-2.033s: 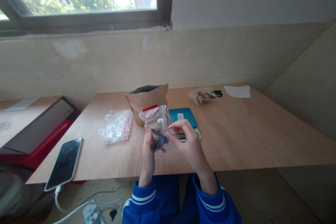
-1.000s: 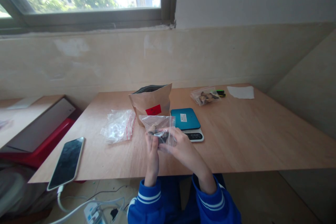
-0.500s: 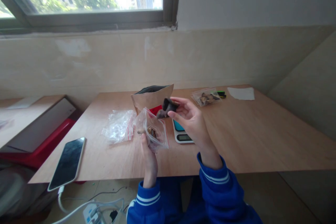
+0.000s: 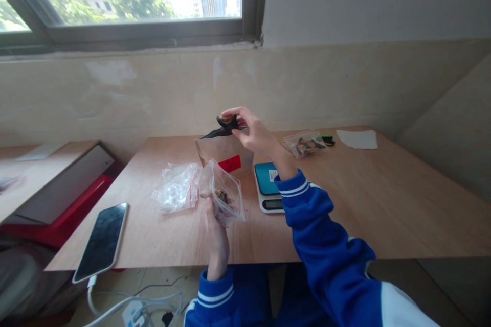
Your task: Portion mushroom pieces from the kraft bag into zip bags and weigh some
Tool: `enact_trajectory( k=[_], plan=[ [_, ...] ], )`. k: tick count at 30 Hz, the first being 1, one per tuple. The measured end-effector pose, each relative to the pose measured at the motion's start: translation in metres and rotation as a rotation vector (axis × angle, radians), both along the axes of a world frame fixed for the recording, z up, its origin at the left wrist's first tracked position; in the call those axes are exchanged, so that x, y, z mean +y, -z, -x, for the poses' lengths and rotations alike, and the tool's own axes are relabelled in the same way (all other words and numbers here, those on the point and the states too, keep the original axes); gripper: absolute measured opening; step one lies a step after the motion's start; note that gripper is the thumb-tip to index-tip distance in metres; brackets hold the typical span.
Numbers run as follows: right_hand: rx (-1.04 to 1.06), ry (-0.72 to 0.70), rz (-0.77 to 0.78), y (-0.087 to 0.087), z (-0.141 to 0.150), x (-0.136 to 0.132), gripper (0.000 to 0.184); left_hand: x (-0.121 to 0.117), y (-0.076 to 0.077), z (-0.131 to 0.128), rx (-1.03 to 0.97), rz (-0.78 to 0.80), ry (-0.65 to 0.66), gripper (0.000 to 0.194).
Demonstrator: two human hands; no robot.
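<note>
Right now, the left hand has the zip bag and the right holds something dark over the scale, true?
Not the scale: in the head view, the right hand holds the dark dried piece over the brown paper pouch. The left hand has the zip bag.

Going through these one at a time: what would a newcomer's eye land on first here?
Probably the right hand, pinching a dark, curled piece at the mouth of the brown pouch with its red label. Nearer the viewer, the left hand holds a clear zip bag with more pieces inside. The teal-topped scale stands out just right of the pouch.
</note>
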State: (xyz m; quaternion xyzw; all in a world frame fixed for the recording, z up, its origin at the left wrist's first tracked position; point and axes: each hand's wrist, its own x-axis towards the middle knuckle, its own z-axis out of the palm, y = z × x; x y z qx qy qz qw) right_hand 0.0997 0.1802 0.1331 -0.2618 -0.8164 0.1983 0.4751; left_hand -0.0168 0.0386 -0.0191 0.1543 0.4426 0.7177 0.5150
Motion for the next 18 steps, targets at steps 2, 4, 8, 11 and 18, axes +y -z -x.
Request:
enact_trajectory(
  k=[2,4,8,11,18],
  plan=[
    [-0.025,-0.009,0.022,-0.003,-0.003,-0.004,0.042,0.000,-0.001,0.000,-0.001,-0.001,0.015,0.047],
    [-0.047,-0.025,0.047,-0.006,-0.004,-0.005,0.042,0.000,-0.002,-0.001,0.005,0.001,0.024,0.050],
    [-0.077,-0.088,0.060,-0.005,-0.003,-0.002,0.043,0.000,-0.003,-0.003,0.013,0.006,0.033,0.053],
    [-0.095,-0.123,0.028,0.001,0.000,0.004,0.043,0.000,-0.002,-0.002,0.008,0.011,0.031,0.052],
    [-0.185,0.056,-0.046,0.008,0.000,-0.002,0.031,-0.001,-0.004,0.001,-0.008,-0.028,0.002,0.048]
  ],
)
